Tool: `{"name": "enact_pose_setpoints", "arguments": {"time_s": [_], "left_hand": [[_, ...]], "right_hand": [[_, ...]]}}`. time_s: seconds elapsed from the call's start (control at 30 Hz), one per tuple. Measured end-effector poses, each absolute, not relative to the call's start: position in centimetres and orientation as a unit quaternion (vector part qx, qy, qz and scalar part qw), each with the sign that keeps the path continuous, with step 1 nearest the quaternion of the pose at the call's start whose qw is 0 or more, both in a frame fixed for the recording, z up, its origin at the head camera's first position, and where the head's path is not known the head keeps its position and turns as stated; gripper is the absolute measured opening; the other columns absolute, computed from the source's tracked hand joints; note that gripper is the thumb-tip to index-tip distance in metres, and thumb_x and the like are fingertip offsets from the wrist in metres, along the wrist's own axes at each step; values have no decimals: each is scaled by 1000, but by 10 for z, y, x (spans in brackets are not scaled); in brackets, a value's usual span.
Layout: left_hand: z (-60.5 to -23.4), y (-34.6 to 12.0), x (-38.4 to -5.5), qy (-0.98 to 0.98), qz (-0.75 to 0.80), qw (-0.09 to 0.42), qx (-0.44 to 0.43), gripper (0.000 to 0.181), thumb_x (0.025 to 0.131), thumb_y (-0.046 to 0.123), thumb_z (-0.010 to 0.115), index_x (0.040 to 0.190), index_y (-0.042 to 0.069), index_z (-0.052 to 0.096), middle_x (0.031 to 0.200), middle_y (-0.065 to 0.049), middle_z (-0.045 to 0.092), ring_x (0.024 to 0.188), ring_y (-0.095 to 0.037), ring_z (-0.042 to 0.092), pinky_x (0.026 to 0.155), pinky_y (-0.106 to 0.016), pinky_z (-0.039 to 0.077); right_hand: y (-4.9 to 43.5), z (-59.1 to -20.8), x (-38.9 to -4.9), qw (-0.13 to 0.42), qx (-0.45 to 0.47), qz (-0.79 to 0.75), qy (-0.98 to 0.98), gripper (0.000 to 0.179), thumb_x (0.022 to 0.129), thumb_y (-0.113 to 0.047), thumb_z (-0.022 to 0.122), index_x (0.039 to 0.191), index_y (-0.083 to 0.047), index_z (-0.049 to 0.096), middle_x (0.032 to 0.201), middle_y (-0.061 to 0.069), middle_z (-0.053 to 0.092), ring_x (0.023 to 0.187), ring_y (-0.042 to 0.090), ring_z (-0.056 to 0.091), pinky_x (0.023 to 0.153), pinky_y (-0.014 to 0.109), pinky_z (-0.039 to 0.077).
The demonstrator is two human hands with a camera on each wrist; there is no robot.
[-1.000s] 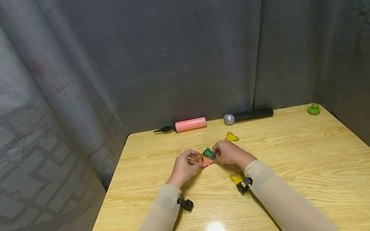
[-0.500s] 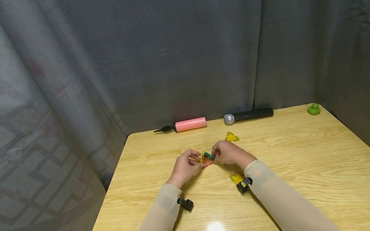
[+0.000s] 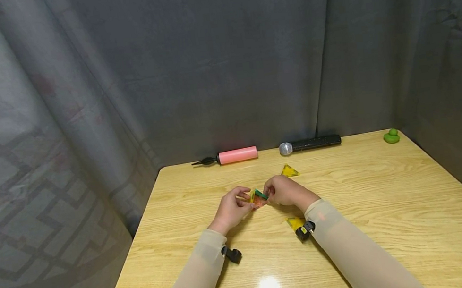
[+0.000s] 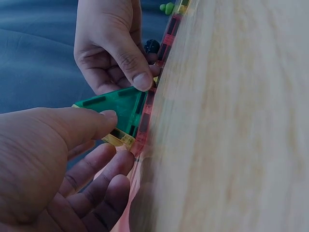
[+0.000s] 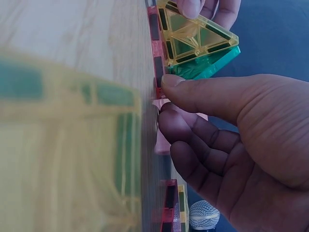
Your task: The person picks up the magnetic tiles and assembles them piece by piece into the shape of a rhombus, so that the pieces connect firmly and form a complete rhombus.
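Observation:
A small construction of translucent magnetic tiles stands between both hands in the head view. Its base is a red tile (image 3: 259, 201) on the table. A yellow triangular magnetic tile (image 5: 193, 38) stands up from its left side, and a green triangular magnetic tile (image 4: 123, 108) leans up against it from the far side. My left hand (image 3: 228, 210) pinches the yellow tile, thumb overlapping the green one in the left wrist view. With thumb and index finger, my right hand (image 3: 283, 190) holds the green tile's lower corner, thumb tip right at the red edge.
One loose yellow triangular tile (image 3: 290, 171) lies beyond the right hand; another yellow tile (image 3: 294, 222) lies under the right wrist. Along the table's back edge are a pink hand pump (image 3: 238, 155), a microphone (image 3: 310, 144) and a green toy (image 3: 391, 136). Grey curtains (image 3: 226, 68) surround the table.
The green triangular tile has tilted up and inward toward the yellow one, and now shows narrower from above. Both hands have stayed almost in place.

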State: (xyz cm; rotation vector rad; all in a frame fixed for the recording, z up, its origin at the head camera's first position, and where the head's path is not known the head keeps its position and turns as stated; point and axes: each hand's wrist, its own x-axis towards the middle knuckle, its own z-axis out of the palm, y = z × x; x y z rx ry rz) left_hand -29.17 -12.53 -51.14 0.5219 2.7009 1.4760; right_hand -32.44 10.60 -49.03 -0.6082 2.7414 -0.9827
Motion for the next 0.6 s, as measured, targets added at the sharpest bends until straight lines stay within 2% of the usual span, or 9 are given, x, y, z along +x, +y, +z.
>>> {"name": "enact_pose_setpoints", "arguments": {"time_s": [0.3, 0.6], "left_hand": [[-514, -125, -292, 866, 464, 18, 186, 47, 95, 9, 79, 139, 17, 66, 115, -1, 65, 89, -10, 69, 74, -28, 59], [-515, -125, -292, 864, 459, 18, 206, 46, 95, 5, 77, 138, 17, 66, 116, -3, 60, 89, -9, 69, 75, -26, 59]], "right_hand": [[107, -491, -323, 84, -206, -327, 919, 18, 85, -2, 85, 88, -17, 76, 74, 1, 62, 65, 17, 55, 59, 30, 45], [110, -489, -324, 92, -216, -330, 914, 17, 88, 1, 81, 91, -16, 77, 76, 1, 63, 65, 16, 56, 60, 29, 47]]}}
